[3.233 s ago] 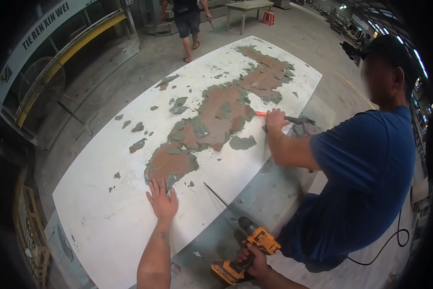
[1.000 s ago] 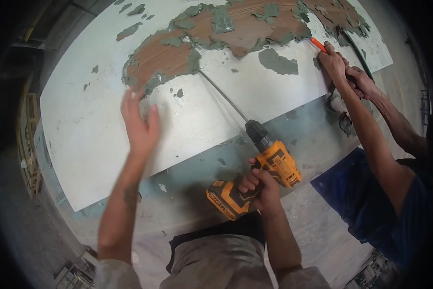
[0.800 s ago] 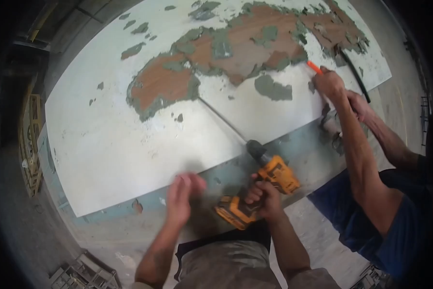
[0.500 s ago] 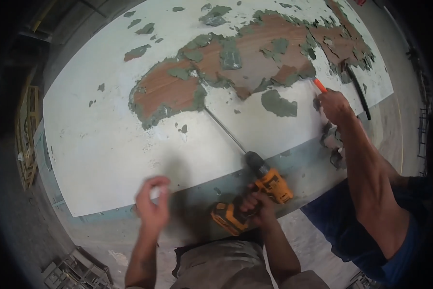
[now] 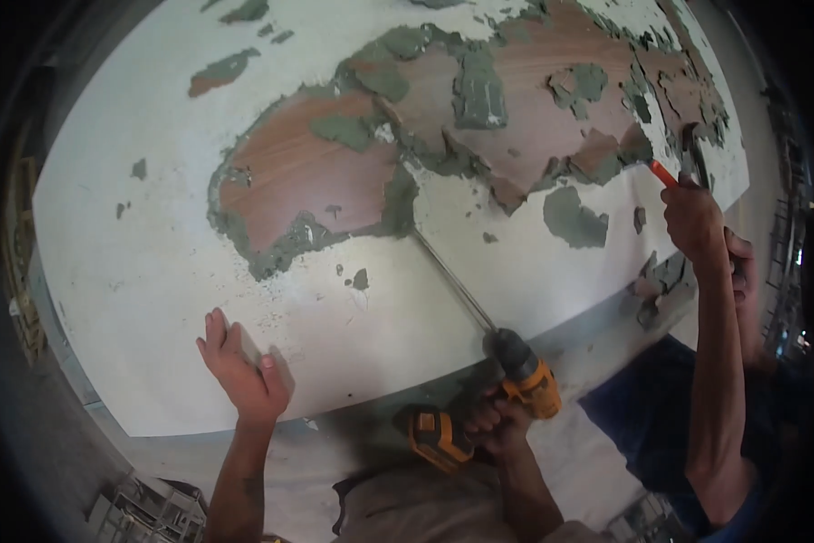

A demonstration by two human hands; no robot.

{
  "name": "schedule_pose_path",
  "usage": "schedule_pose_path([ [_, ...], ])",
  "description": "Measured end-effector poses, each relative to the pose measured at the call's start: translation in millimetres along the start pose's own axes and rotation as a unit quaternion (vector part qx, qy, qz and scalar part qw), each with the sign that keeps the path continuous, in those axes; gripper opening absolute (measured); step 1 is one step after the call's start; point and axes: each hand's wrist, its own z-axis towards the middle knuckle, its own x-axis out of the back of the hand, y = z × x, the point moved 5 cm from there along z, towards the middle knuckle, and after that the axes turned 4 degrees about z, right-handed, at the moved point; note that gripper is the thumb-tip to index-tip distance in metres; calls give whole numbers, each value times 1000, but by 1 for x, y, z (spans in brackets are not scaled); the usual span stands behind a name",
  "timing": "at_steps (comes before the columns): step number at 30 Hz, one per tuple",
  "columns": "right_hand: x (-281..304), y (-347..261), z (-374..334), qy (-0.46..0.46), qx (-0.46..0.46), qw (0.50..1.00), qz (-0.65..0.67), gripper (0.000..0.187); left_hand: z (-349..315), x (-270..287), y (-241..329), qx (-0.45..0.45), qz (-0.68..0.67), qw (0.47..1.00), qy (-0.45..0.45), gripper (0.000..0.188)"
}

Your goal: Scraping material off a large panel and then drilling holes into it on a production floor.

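Observation:
My right hand (image 5: 499, 423) is wrapped round the grip of a yellow and black cordless drill (image 5: 532, 380) at the near edge of a large white panel (image 5: 325, 299). A long thin metal bit (image 5: 452, 281) runs from the chuck up and left. Its tip meets the near edge of the green, flaking layer (image 5: 400, 204), beside bare reddish-brown wood-grained surface (image 5: 316, 181). On the near left of the panel my left hand (image 5: 244, 371) lies with its fingers stretched out, holding nothing.
At the right, a co-worker's hand (image 5: 694, 222) holds an orange-handled tool (image 5: 663, 172) against the layer's edge. A loose green flake (image 5: 574, 217) lies between us, with more debris (image 5: 656, 285) near the panel's front edge. Metal frames (image 5: 149, 507) stand on the floor at lower left.
My left hand has moved left, opening from a curl onto the panel. The view has shifted closer to the panel. The drill tip stays at the green layer's edge.

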Motion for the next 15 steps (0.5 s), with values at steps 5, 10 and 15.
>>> schedule_pose_path([
  [5, -29, -14, -16, -50, -13, 999, -15, 28, 3, -18, 0, -4, -33, 999, 2, 55],
  [10, -20, -9, -21, -29, -5, 998, -55, 27, -4, -15, 0, -2, -137, 990, 31, 56],
  [15, 11, -16, -34, -31, -19, 999, -10, 25, -2, -14, 2, -18, -56, 998, 14, 54],
])
